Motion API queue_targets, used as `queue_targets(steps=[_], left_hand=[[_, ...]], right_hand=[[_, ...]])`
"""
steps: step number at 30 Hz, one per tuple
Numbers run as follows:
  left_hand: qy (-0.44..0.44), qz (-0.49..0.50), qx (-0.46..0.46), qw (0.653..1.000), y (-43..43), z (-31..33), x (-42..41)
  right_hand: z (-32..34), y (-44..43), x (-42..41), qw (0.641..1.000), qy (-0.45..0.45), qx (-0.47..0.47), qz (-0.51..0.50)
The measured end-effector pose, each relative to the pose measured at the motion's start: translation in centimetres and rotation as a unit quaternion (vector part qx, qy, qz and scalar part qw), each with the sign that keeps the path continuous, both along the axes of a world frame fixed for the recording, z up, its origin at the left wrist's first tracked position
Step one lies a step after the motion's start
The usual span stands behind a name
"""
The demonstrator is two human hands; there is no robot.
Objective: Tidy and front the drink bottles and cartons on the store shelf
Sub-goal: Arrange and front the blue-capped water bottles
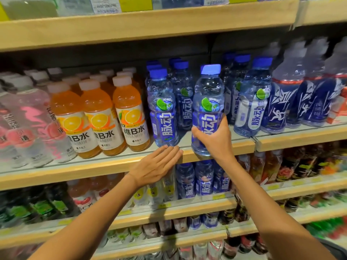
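Observation:
My right hand (216,139) grips the lower half of a clear bottle with a blue cap and blue label (207,102), held upright at the front edge of the wooden shelf (244,145). Its base hangs slightly over the edge. My left hand (157,164) is flat with straight fingers, its fingertips touching the shelf's front lip just below another blue-label bottle (163,109). More bottles of the same kind stand behind and to the right (251,102).
Orange vitamin drink bottles (97,119) line the shelf to the left, with pink-label clear bottles (24,128) beyond them. Dark blue sports bottles (293,94) stand at the right. A shelf board runs overhead (131,29), and lower shelves hold more drinks (202,179).

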State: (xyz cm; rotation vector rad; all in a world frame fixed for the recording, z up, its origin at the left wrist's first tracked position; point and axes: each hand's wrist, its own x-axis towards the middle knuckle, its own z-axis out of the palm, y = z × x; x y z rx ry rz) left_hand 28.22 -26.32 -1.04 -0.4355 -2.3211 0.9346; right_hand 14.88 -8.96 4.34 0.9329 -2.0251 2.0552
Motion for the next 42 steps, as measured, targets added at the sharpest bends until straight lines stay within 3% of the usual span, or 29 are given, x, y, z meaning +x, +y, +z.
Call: queue_targets(steps=[5, 8, 10, 12, 13, 15, 17, 18, 19, 21, 25, 28, 30, 32, 35, 38, 40, 42], left_hand=[[-0.001, -0.017, 0.061, 0.998, 1.0, 0.9, 0.1], [-0.012, -0.027, 0.201, 0.979, 2.9, 1.9, 0.3], [-0.018, -0.017, 0.357, 0.934, 4.3, 2.7, 1.0], [0.017, 0.006, 0.512, 0.859, 5.4, 3.5, 1.4], [0.04, 0.0, 0.591, 0.805, 6.1, 4.2, 1.3], [0.044, -0.05, 0.758, 0.649, 8.0, 6.5, 1.1], [0.017, -0.112, 0.867, 0.486, 9.7, 8.9, 0.7], [0.006, -0.128, 0.889, 0.439, 10.3, 9.8, 0.4], [0.0, -0.131, 0.897, 0.422, 11.0, 10.6, 0.2], [0.011, -0.13, 0.897, 0.423, 12.4, 11.6, -0.2], [0.09, -0.119, 0.901, 0.407, 13.9, 12.6, -1.0], [0.101, -0.108, 0.889, 0.433, 13.8, 12.7, -1.5], [0.09, -0.108, 0.89, 0.433, 13.6, 13.0, -1.6], [0.076, -0.122, 0.903, 0.406, 13.2, 13.4, -1.7], [0.012, -0.172, 0.926, 0.336, 12.3, 14.0, -1.8], [-0.088, -0.239, 0.937, 0.241, 11.3, 14.6, -2.0], [-0.139, -0.275, 0.931, 0.197, 11.1, 14.8, -2.6], [-0.195, -0.307, 0.918, 0.161, 10.9, 14.8, -3.4]], right_hand=[[0.5, 3.3, 0.7, 0.997, -0.044, 0.006, 0.056], [0.5, 5.1, 1.8, 0.994, -0.051, 0.016, 0.098], [0.5, 6.0, 2.9, 0.987, -0.071, 0.009, 0.141], [0.5, 6.6, 3.9, 0.98, -0.087, 0.004, 0.181], [0.5, 6.7, 4.4, 0.975, -0.094, 0.002, 0.201], [0.4, 6.8, 5.4, 0.966, -0.113, -0.002, 0.235], [0.2, 6.7, 6.2, 0.961, -0.124, -0.001, 0.249], [0.2, 6.6, 6.6, 0.959, -0.126, 0.003, 0.252], [0.1, 6.4, 6.9, 0.96, -0.125, 0.009, 0.25], [-0.2, 5.9, 7.6, 0.967, -0.112, 0.031, 0.227], [-0.5, 4.9, 8.7, 0.986, -0.076, 0.089, 0.121], [-0.7, 4.6, 8.9, 0.988, -0.059, 0.116, 0.085], [-0.6, 4.7, 8.8, 0.987, -0.062, 0.102, 0.105], [-0.3, 5.1, 8.1, 0.975, -0.097, 0.035, 0.197], [0.3, 6.4, 5.9, 0.907, -0.218, -0.042, 0.358], [0.2, 7.0, 4.4, 0.804, -0.33, -0.054, 0.492], [-0.4, 6.6, 4.1, 0.744, -0.353, -0.055, 0.564], [-0.6, 6.0, 4.2, 0.721, -0.353, -0.062, 0.593]])
